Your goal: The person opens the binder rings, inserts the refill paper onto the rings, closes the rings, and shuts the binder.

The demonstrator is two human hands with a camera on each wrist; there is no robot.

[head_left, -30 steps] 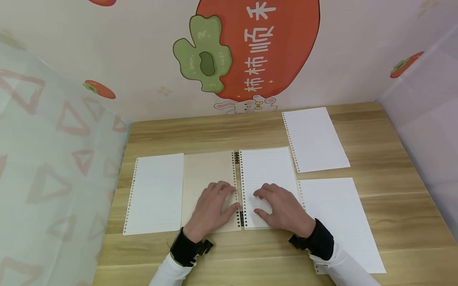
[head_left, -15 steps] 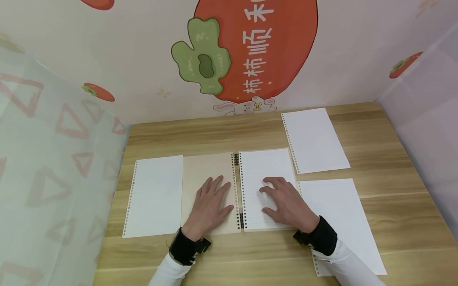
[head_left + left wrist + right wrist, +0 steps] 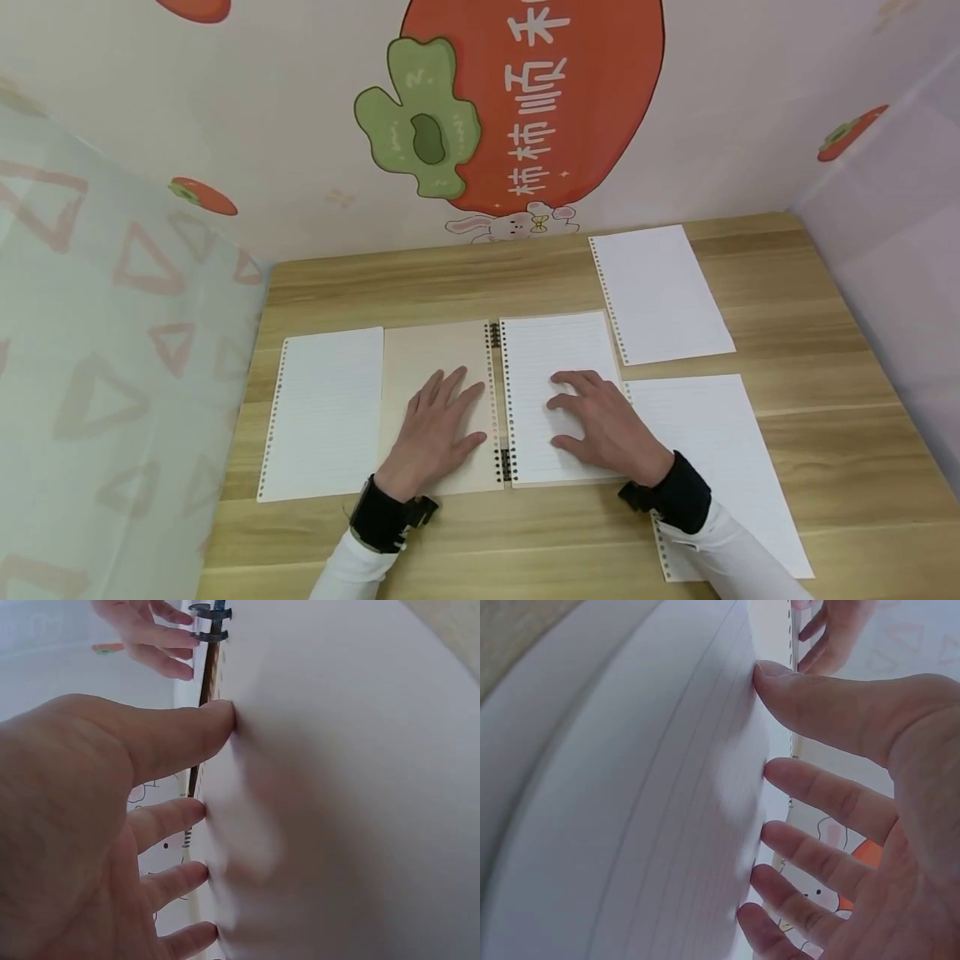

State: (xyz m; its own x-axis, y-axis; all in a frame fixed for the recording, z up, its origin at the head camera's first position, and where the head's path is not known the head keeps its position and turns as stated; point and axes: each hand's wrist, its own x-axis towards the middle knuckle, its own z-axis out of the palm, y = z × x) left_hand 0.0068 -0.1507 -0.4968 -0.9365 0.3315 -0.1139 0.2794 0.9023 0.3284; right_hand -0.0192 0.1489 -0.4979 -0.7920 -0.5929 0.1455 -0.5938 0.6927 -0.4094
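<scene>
A loose-leaf notebook lies open flat, with a plain beige cover [image 3: 431, 350] on the left and lined paper [image 3: 540, 346] on the right. Black binder rings [image 3: 495, 335] show in two short groups along the spine. My left hand [image 3: 431, 429] rests on the beige side, fingers spread and fingertips touching it in the left wrist view. On the lined page lies my right hand [image 3: 607, 427], its fingers loosely bent and fingertips touching the paper in the right wrist view. Neither hand grips anything.
Left of the notebook, a loose punched sheet [image 3: 322, 408] meets the beige cover's edge. Two more sheets lie at right: one farther back [image 3: 660, 292], one nearer [image 3: 705, 442], partly under the right forearm. Printed cloth walls [image 3: 300, 125] border the wooden table [image 3: 825, 433].
Both hands have moved apart from the spine, the left slightly leftward with its fingers spreading, the right slightly rightward. The notebook and sheets stay in place.
</scene>
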